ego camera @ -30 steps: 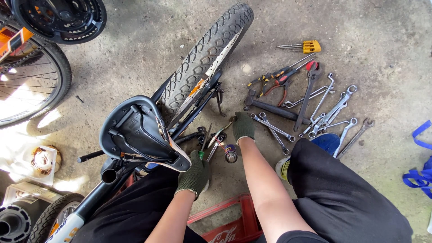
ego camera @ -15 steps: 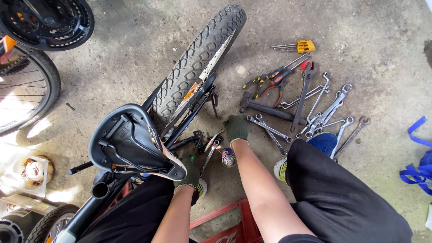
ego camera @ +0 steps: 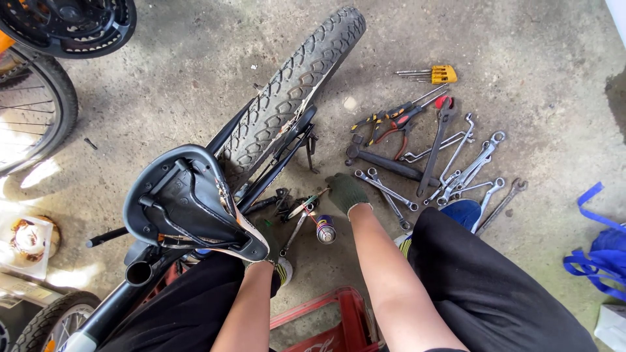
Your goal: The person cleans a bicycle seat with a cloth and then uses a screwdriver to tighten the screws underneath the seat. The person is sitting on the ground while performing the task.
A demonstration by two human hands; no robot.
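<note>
A bicycle lies in front of me, its knobbly rear tyre (ego camera: 293, 85) pointing away. A black saddle (ego camera: 189, 202) shows its underside and rails. My right hand (ego camera: 345, 192), in a dark green glove, is closed on a thin metal tool (ego camera: 306, 205) beside the rear-wheel parts. My left hand (ego camera: 264, 244), also gloved, is tucked under the saddle's near edge, and its fingers are mostly hidden. A small spray can (ego camera: 325, 229) lies on the concrete between my hands.
Several spanners (ego camera: 460, 166), pliers (ego camera: 391, 124), a hammer (ego camera: 385, 163) and a yellow hex key set (ego camera: 443, 73) are spread to the right. I sit on a red crate (ego camera: 332, 319). Another bicycle wheel (ego camera: 45, 117) is at left, a blue bag (ego camera: 600, 254) at right.
My left hand has moved up under the saddle's edge. My right hand stays by the rear-wheel parts. The view has shifted slightly.
</note>
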